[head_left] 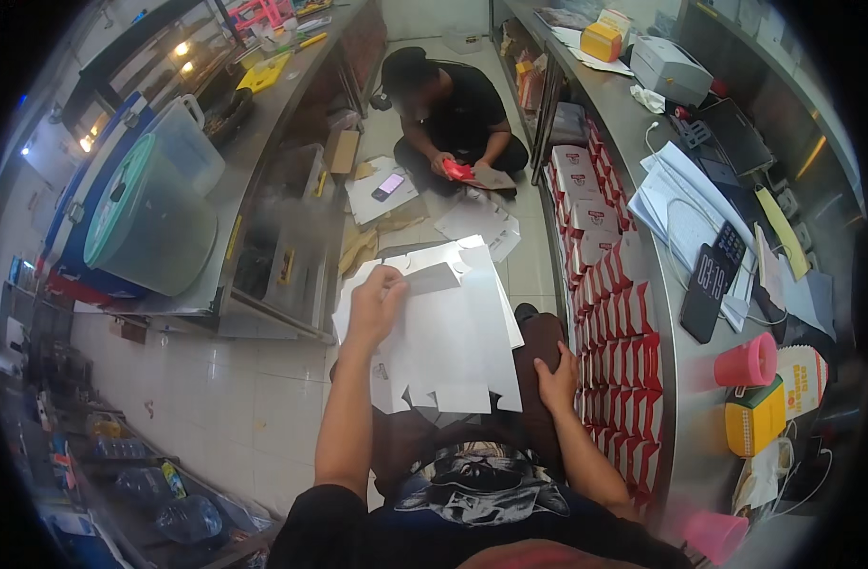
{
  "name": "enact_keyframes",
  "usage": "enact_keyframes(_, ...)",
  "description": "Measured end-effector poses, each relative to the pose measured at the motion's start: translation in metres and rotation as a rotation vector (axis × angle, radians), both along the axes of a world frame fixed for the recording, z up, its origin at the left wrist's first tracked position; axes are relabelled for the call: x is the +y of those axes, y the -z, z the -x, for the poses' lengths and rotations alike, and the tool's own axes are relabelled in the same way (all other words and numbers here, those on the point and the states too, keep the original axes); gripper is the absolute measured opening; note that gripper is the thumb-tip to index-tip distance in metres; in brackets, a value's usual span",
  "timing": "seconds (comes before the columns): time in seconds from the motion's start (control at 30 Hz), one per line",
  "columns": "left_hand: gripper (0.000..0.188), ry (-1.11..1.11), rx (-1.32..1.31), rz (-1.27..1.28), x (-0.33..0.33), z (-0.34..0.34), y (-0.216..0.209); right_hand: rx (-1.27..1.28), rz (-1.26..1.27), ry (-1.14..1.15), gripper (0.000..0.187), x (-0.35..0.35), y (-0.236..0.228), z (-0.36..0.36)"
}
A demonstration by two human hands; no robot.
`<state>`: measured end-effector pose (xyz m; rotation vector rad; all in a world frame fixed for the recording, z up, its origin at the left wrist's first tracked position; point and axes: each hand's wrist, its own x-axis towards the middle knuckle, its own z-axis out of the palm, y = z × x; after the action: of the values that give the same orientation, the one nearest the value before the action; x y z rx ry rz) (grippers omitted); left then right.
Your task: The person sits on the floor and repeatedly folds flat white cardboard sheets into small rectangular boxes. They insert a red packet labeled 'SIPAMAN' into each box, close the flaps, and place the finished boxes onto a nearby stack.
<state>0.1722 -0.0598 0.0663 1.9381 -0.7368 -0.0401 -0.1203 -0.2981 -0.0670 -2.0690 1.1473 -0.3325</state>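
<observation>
A stack of flat white cardboard box blanks [453,351] with notched edges lies across my lap. My left hand [377,302] is closed on the far left part of the top box blank, where a flap stands folded up beside my fingers. My right hand [555,381] rests on my brown-trousered right leg [540,353], thumb and fingers apart, holding nothing. The undersides of the blanks are hidden.
Ahead, a person [453,123] sits on the floor holding a red item [457,170] and cardboard. A lit phone [388,187] lies near them. Stacked red-and-white boxes [619,351] line my right, under a metal counter [685,398]. A clear tub [154,228] stands left.
</observation>
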Motion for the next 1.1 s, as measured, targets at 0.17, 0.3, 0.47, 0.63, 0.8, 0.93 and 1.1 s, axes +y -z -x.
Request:
enact_keyframes(0.17,0.014,0.071,-0.157,-0.061,0.012,0.03,-0.042,-0.669,-0.864,-0.243,0.06,-0.026,-0.057,-0.007)
enact_keyframes(0.3,0.013,0.151,-0.191,-0.091,0.0,0.06,-0.049,-0.668,-1.026,-0.596,0.053,-0.002,-0.119,-0.024)
enact_keyframes(0.47,0.024,0.051,-0.368,0.144,-0.009,0.082,-0.063,-0.435,-0.716,-0.456,0.043,0.024,-0.174,-0.051)
enact_keyframes(0.63,0.045,-0.118,0.144,0.592,-0.005,0.113,-0.074,-0.775,-0.304,-0.447,0.033,0.028,-0.211,-0.063)
enact_keyframes(0.8,0.067,0.225,1.017,1.021,-0.001,0.133,-0.062,-0.743,0.56,-0.912,0.048,0.05,-0.208,-0.072)
enact_keyframes(0.93,0.062,0.144,0.966,1.105,0.006,0.139,-0.049,-0.683,0.63,-0.887,0.045,0.065,-0.186,-0.07)
enact_keyframes(1.1,0.051,-0.051,0.879,0.85,0.006,0.136,-0.044,-0.6,0.697,-0.856,0.047,0.066,-0.166,-0.069)
